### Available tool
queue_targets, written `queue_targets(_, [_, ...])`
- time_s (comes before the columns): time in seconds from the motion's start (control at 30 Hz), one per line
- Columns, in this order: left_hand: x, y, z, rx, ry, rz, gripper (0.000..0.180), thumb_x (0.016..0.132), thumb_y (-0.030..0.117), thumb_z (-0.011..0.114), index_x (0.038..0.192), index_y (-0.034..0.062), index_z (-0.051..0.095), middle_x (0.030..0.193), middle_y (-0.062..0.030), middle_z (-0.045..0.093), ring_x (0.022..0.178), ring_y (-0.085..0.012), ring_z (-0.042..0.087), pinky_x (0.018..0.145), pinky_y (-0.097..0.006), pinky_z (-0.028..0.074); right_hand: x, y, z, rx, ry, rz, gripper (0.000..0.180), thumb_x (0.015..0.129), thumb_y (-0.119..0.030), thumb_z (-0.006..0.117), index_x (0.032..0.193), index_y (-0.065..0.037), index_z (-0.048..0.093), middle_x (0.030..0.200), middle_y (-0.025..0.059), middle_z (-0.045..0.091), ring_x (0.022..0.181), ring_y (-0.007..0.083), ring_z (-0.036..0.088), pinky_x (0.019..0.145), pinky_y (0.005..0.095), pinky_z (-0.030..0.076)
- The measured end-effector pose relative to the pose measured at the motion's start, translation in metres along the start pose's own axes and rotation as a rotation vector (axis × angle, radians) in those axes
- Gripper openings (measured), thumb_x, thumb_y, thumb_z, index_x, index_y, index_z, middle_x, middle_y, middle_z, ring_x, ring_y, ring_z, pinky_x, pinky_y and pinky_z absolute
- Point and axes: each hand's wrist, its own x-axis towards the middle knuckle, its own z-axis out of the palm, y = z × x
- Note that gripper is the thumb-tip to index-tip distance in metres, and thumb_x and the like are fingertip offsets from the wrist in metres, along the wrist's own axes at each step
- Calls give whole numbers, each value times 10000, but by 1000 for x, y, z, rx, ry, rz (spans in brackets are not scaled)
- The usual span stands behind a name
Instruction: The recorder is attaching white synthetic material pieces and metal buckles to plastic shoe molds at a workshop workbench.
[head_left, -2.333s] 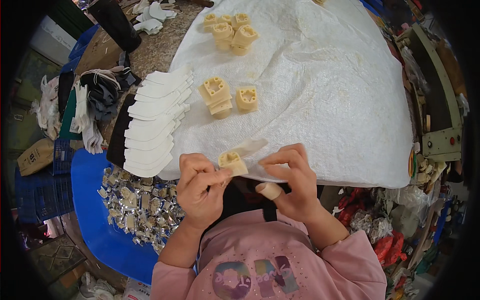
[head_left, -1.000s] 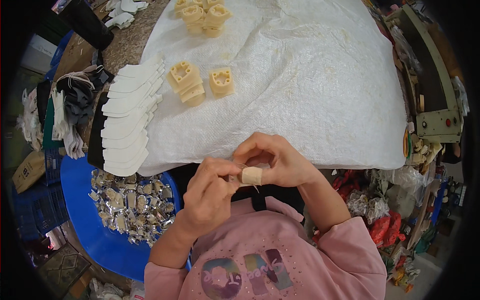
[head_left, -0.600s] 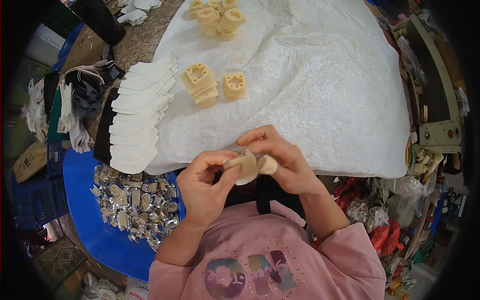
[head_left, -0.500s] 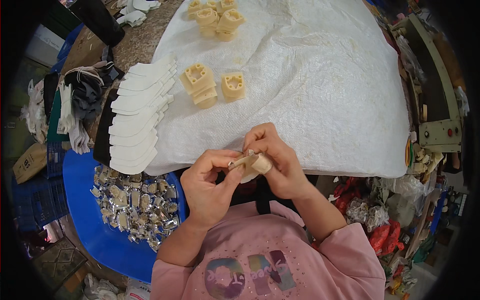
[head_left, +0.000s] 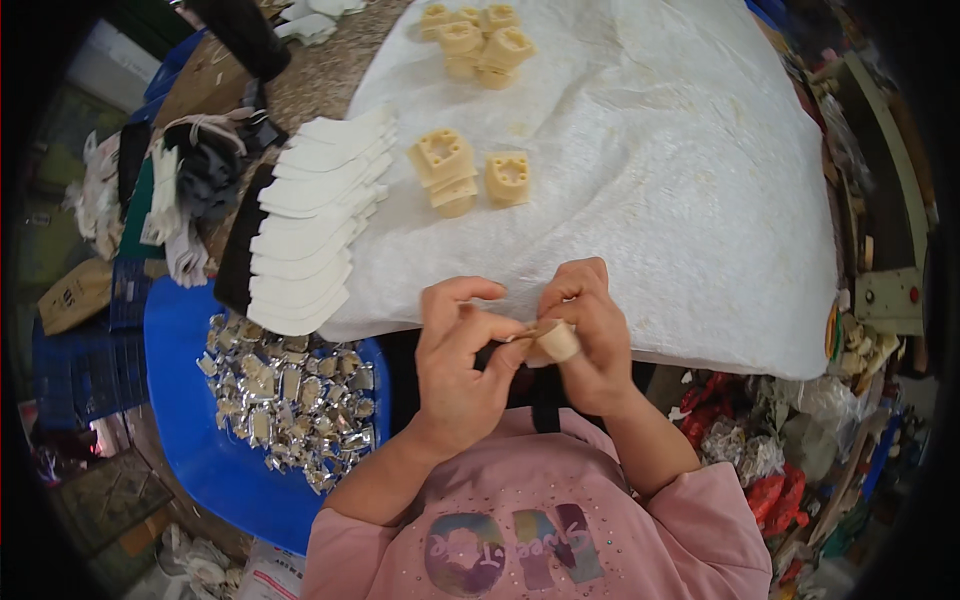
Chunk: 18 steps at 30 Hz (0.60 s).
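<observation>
In front of my chest, my right hand grips a small cream, curved piece, its exact kind unclear. My left hand pinches a thin edge beside it between thumb and index finger, its other fingers lifted and bent. What the left fingertips hold is blurred and partly hidden. Beyond the hands, a stack of cream moulded blocks stands on the white-covered table. One single cream block with holes in its top sits to the right of that stack.
Overlapping white cut pieces lie on a black board at the table's left. Below, a blue basin holds many silver-and-cream pieces. More cream blocks stand at the far edge. Bags and scraps crowd the right side.
My left hand has raised and spread its upper fingers, drawing slightly away from the right. The cream piece has turned in my right hand. The whole view has shifted, moving the scene rightward.
</observation>
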Motion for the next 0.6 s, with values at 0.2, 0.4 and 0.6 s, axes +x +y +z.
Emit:
queue_targets(0.2, [4,-9,-9,65,-24,323,173,655,-38,727,778,28,625,985,-90,552,848,-239,521,650,-312,438,2,0,-12,698,-91,396,344,830,-135,663,1138,-13,568,1057,96,550,1026,174,525,876,323,427])
queue_targets(0.4, [1,-8,-13,-86,-127,330,210,689,27,711,894,32,668,993,-96,577,894,-261,540,703,-315,457,6,5,-23,493,-118,206,459,754,-39,708,1182,-24,542,1037,127,645,951,215,611,820,314,482])
queue_targets(0.6, [-3,-2,-12,-666,-417,-366,498,950,177,353,1393,-22,241,1190,-146,468,937,-146,519,802,-269,440,8,-13,-6,233,-117,25,508,691,-65,764,1157,-63,561,1000,72,634,839,242,556,700,346,476])
